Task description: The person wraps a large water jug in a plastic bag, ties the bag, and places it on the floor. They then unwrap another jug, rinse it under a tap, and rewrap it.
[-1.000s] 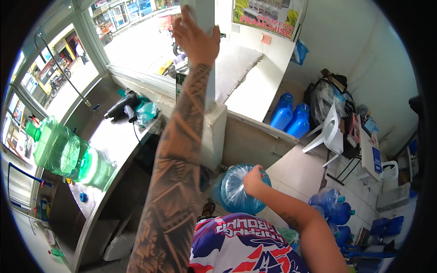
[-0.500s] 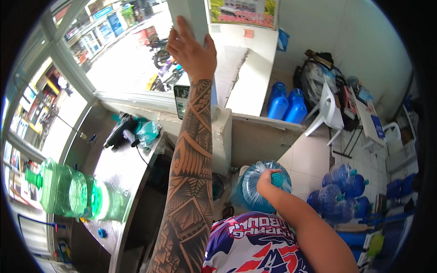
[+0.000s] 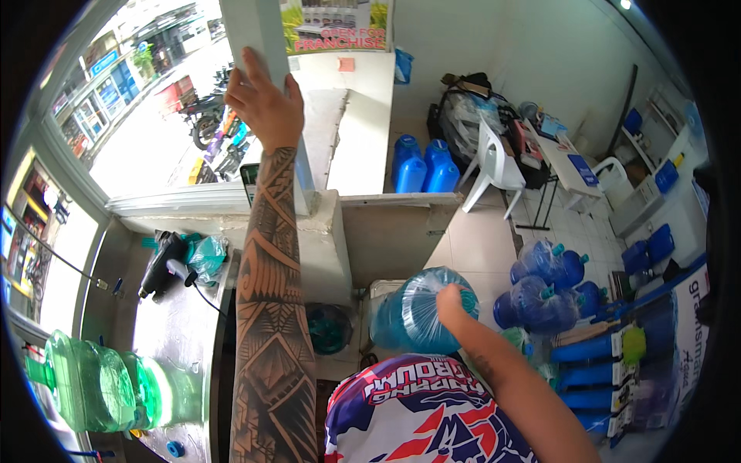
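Observation:
High on the left, my left hand has its fingers spread against a grey window post. A phone stands beside my left forearm, partly hidden by it. My right hand is closed around the neck of a big round blue water jug, low in front of my body. Clear plastic wrap covers the jug and gathers in pleats toward its cap, which my fingers mostly hide.
To the left, a steel counter bears a heat gun, a teal plastic bag and a green water jug. Several wrapped blue jugs stand on the right-hand floor. Beyond them are a white chair and blue containers.
My view has swung to the right, so the surroundings appear farther left. My left hand still rests on the post. My right fingers have curled in tighter at the jug's neck.

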A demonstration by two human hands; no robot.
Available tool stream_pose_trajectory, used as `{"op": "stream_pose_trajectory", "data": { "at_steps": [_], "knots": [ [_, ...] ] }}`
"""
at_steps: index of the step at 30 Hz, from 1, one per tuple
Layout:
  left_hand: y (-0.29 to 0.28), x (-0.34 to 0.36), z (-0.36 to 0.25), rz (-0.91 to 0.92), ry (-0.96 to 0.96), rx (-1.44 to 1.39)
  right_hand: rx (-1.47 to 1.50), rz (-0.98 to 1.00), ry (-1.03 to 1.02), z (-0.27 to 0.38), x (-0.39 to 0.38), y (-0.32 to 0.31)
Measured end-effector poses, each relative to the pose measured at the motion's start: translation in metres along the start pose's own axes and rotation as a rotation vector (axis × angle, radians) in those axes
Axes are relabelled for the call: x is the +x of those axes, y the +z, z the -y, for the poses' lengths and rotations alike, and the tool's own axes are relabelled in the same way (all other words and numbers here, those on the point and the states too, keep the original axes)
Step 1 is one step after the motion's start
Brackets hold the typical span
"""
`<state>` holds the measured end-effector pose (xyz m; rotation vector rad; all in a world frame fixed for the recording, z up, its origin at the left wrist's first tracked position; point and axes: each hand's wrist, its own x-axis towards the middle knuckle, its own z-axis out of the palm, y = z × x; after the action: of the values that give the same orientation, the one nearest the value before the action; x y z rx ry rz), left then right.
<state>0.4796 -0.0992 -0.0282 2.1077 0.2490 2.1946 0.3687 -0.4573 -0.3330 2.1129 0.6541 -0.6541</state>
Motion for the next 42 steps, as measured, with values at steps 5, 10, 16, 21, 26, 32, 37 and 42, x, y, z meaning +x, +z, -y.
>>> {"op": "stream_pose_trajectory", "data": {
  "at_steps": [5, 10, 16, 21, 26, 32, 37, 42],
  "knots": [
    [0.0, -0.002, 0.002, 0.016, 0.005, 0.009, 0.273, 0.17, 0.155, -0.038, -0.049, 0.054],
    [0.002, 0.0, 0.002, -0.023, -0.006, 0.023, 0.571, 0.363, 0.282, -0.057, -0.089, 0.105],
    [0.007, 0.002, 0.011, -0.063, 0.104, 0.096, 0.666, 0.535, 0.396, -0.082, -0.085, 0.143],
    [0.014, -0.005, 0.019, -0.029, -0.018, 0.101, 0.622, 0.723, 0.306, -0.11, -0.04, 0.198],
    [0.01, 0.003, 0.046, -0.04, 0.03, 0.261, 0.59, 0.757, 0.178, -0.141, -0.004, 0.268],
    [0.004, -0.004, 0.091, -0.096, -0.106, 0.551, 0.62, 0.806, 0.105, -0.177, 0.022, 0.307],
    [-0.001, -0.005, 0.087, -0.127, -0.255, 0.435, 0.613, 0.699, 0.169, -0.217, 0.028, 0.306],
    [-0.006, -0.007, 0.067, -0.11, -0.376, 0.403, 0.582, 0.63, 0.192, -0.26, 0.057, 0.307]
  ]
}}
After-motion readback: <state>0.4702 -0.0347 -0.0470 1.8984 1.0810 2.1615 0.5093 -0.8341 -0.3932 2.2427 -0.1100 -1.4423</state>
